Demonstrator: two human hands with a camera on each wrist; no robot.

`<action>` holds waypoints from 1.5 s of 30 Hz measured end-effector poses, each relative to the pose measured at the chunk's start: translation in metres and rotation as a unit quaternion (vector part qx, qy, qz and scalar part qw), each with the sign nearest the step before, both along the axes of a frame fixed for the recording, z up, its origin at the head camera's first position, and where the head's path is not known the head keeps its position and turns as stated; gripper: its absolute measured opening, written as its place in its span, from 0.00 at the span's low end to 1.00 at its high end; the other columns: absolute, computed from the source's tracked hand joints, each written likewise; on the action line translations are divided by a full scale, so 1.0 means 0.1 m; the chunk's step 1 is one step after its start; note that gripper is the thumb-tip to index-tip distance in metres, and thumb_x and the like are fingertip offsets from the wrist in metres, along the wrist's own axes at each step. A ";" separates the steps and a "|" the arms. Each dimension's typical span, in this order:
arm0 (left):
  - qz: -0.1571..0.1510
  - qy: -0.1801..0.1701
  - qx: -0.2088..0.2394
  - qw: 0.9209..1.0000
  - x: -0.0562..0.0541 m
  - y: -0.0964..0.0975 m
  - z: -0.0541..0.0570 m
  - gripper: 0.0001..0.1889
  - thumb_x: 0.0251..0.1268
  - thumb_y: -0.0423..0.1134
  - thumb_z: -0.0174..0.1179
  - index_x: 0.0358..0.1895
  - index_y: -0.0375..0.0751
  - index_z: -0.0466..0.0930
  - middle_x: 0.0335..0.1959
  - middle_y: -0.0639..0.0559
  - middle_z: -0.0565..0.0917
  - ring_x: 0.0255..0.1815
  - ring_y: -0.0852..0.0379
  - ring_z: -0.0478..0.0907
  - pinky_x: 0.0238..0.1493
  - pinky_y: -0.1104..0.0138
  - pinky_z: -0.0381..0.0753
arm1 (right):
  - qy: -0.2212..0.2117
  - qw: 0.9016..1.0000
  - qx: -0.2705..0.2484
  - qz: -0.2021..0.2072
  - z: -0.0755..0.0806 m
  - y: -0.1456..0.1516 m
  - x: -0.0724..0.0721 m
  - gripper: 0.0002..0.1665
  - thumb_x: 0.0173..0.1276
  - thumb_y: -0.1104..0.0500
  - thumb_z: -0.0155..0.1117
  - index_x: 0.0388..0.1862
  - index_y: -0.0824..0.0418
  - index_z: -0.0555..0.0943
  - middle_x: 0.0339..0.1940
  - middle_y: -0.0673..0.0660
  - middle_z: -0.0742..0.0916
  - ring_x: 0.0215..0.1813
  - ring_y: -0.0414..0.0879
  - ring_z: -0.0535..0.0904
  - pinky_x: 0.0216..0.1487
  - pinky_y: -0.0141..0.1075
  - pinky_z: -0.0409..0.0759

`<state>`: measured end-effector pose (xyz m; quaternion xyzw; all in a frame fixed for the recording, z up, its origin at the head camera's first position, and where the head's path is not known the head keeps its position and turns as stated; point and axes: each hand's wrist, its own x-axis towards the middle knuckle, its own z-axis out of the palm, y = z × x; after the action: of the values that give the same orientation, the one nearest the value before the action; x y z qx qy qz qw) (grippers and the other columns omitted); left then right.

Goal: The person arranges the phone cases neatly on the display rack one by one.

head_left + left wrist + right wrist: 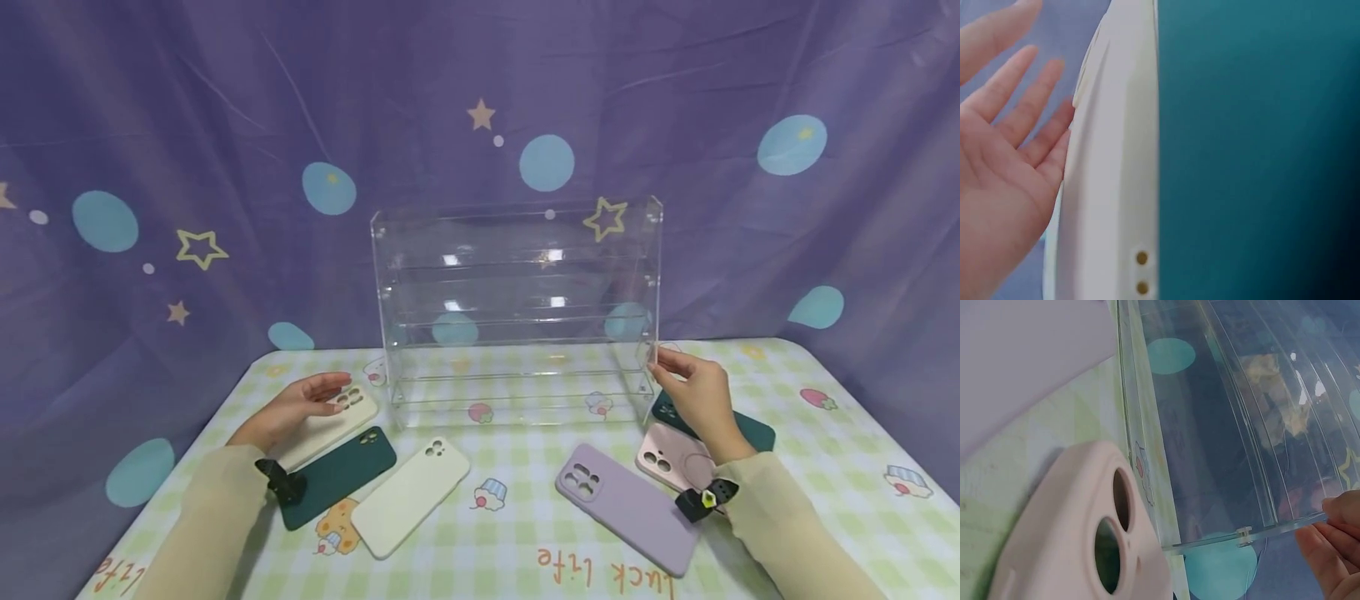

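A clear acrylic tiered display rack [517,358] stands at the middle of the table's far side. My right hand [693,396] pinches the edge of its right side panel; in the right wrist view the thumb [1342,509] lies on one face and the fingers lie on the other. At the left, my left hand [292,407] hovers by a cream phone case [322,435] with its fingers loosely extended. In the left wrist view the left hand [1013,150] shows a bare palm, and its little finger is beside the case edge; contact is hard to tell.
On the left lie a dark green phone case [337,479] and a whitish phone case [412,500]. On the right are a lilac phone case [633,512], a pink phone case [663,450] and another green phone case [753,431]. A purple curtain [480,50] hangs behind the table.
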<state>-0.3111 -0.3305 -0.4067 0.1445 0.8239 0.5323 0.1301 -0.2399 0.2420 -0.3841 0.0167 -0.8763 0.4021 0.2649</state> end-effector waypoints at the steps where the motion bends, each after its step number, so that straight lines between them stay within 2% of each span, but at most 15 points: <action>1: -0.005 -0.001 0.005 1.000 -0.01 -0.01 -0.01 0.35 0.61 0.32 0.61 0.69 0.29 0.56 0.71 0.32 0.58 0.72 0.35 0.50 0.60 0.72 0.67 | 0.002 1.000 0.001 0.000 0.00 0.00 0.00 0.18 0.64 0.60 0.65 0.52 0.68 0.81 0.42 0.66 0.86 0.46 0.59 0.83 0.44 0.50 0.80; 4: -0.019 -0.002 0.008 1.000 -0.02 -0.02 -0.03 0.36 0.60 0.31 0.61 0.70 0.30 0.55 0.71 0.33 0.56 0.72 0.35 0.48 0.54 0.80 0.67 | 0.004 1.000 0.003 -0.001 -0.01 0.01 0.01 0.18 0.64 0.60 0.65 0.52 0.67 0.81 0.42 0.66 0.86 0.46 0.59 0.83 0.43 0.50 0.80; 9: -0.029 -0.006 -0.005 1.000 -0.04 0.02 -0.03 0.38 0.57 0.31 0.64 0.70 0.29 0.56 0.71 0.32 0.56 0.72 0.36 0.47 0.54 0.81 0.65 | 0.002 1.000 0.012 -0.006 -0.05 0.04 0.00 0.19 0.65 0.60 0.64 0.53 0.67 0.81 0.43 0.66 0.86 0.46 0.59 0.83 0.44 0.50 0.80; 16: -0.018 -0.018 -0.041 0.999 -0.08 0.04 -0.05 0.40 0.54 0.31 0.67 0.70 0.28 0.56 0.72 0.34 0.56 0.72 0.39 0.48 0.51 0.85 0.62 | 0.004 1.000 0.006 -0.001 -0.07 0.06 0.00 0.18 0.65 0.61 0.63 0.53 0.68 0.81 0.45 0.66 0.86 0.46 0.59 0.82 0.44 0.49 0.79; 19: -0.020 -0.018 -0.059 0.998 -0.09 0.05 -0.06 0.43 0.52 0.33 0.69 0.71 0.29 0.55 0.73 0.34 0.54 0.73 0.39 0.47 0.51 0.85 0.61 | 0.005 1.000 0.004 -0.003 -0.07 0.06 0.00 0.18 0.65 0.61 0.63 0.53 0.67 0.81 0.45 0.66 0.86 0.47 0.58 0.82 0.42 0.41 0.82; 22: -0.023 -0.027 -0.081 0.996 -0.08 0.07 -0.06 0.48 0.50 0.34 0.70 0.73 0.32 0.50 0.75 0.37 0.50 0.74 0.40 0.43 0.61 0.77 0.58 | 0.003 1.000 0.001 -0.004 -0.08 0.06 0.00 0.18 0.65 0.61 0.63 0.53 0.67 0.81 0.46 0.65 0.85 0.47 0.58 0.82 0.39 0.24 0.80; 24: -0.029 -0.030 -0.098 0.994 -0.07 0.08 -0.05 0.50 0.49 0.35 0.71 0.73 0.34 0.48 0.75 0.38 0.47 0.75 0.40 0.40 0.68 0.66 0.55 | 0.002 1.000 -0.002 -0.002 -0.08 0.06 0.00 0.18 0.65 0.60 0.63 0.53 0.67 0.81 0.47 0.65 0.85 0.47 0.57 0.82 0.37 0.15 0.74; 26: -0.032 -0.031 -0.111 0.993 -0.05 0.10 -0.05 0.51 0.49 0.36 0.71 0.74 0.34 0.47 0.76 0.39 0.45 0.75 0.40 0.38 0.71 0.54 0.49 | 0.001 1.000 -0.003 -0.001 -0.09 0.06 0.00 0.19 0.65 0.60 0.63 0.53 0.67 0.81 0.47 0.65 0.85 0.47 0.57 0.82 0.36 0.13 0.71; 28: -0.041 -0.024 -0.125 0.991 -0.05 0.12 -0.04 0.50 0.51 0.37 0.70 0.73 0.33 0.47 0.75 0.37 0.45 0.74 0.37 0.37 0.70 0.46 0.47 | 0.003 1.000 0.000 -0.002 -0.09 0.06 0.00 0.19 0.65 0.60 0.63 0.53 0.67 0.80 0.47 0.65 0.85 0.47 0.57 0.82 0.37 0.17 0.76; 31: -0.046 -0.006 -0.150 0.988 -0.05 0.13 -0.02 0.48 0.51 0.38 0.70 0.73 0.32 0.49 0.74 0.34 0.49 0.73 0.36 0.43 0.69 0.46 0.52 | 0.008 1.000 0.006 -0.003 -0.08 0.06 0.01 0.19 0.65 0.60 0.63 0.53 0.67 0.81 0.47 0.65 0.85 0.47 0.57 0.82 0.40 0.30 0.81; 33: -0.050 0.005 -0.166 0.985 -0.06 0.14 0.00 0.48 0.51 0.38 0.71 0.72 0.31 0.51 0.73 0.33 0.52 0.72 0.36 0.48 0.66 0.50 0.59 | 0.013 1.000 0.009 -0.002 -0.07 0.06 0.01 0.18 0.65 0.60 0.63 0.53 0.67 0.81 0.47 0.65 0.85 0.47 0.58 0.82 0.40 0.35 0.82; 36: -0.045 0.001 -0.168 0.985 -0.07 0.14 0.02 0.48 0.48 0.36 0.72 0.72 0.31 0.52 0.72 0.33 0.54 0.71 0.37 0.52 0.63 0.54 0.63 | 0.019 1.000 0.009 0.004 -0.06 0.06 0.00 0.18 0.65 0.60 0.63 0.52 0.68 0.81 0.46 0.66 0.85 0.47 0.58 0.82 0.39 0.25 0.80; 40: -0.055 0.007 -0.171 0.984 -0.08 0.17 0.05 0.50 0.47 0.32 0.71 0.72 0.29 0.50 0.72 0.31 0.52 0.71 0.33 0.49 0.66 0.46 0.58 | 0.020 1.000 0.001 0.011 -0.05 0.04 -0.01 0.18 0.65 0.61 0.63 0.52 0.68 0.81 0.47 0.66 0.85 0.47 0.59 0.82 0.35 0.11 0.69; 42: -0.058 0.016 -0.180 0.982 -0.08 0.21 0.08 0.51 0.45 0.30 0.70 0.72 0.29 0.48 0.72 0.30 0.51 0.71 0.31 0.47 0.66 0.43 0.55 | 0.019 1.000 -0.001 0.013 -0.05 0.03 -0.02 0.18 0.66 0.60 0.63 0.52 0.68 0.81 0.47 0.66 0.85 0.47 0.59 0.82 0.35 0.10 0.68; 45: -0.046 0.037 -0.206 0.977 -0.08 0.26 0.12 0.52 0.41 0.28 0.70 0.73 0.30 0.48 0.71 0.29 0.51 0.70 0.31 0.49 0.65 0.40 0.56 | 0.016 1.000 0.000 0.012 -0.06 0.03 -0.02 0.18 0.66 0.60 0.63 0.52 0.68 0.81 0.47 0.66 0.85 0.47 0.59 0.82 0.36 0.12 0.70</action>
<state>-0.3187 -0.3044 -0.3949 0.1721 0.9126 0.3387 0.1511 -0.2419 0.2450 -0.3902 0.0335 -0.8718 0.4046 0.2741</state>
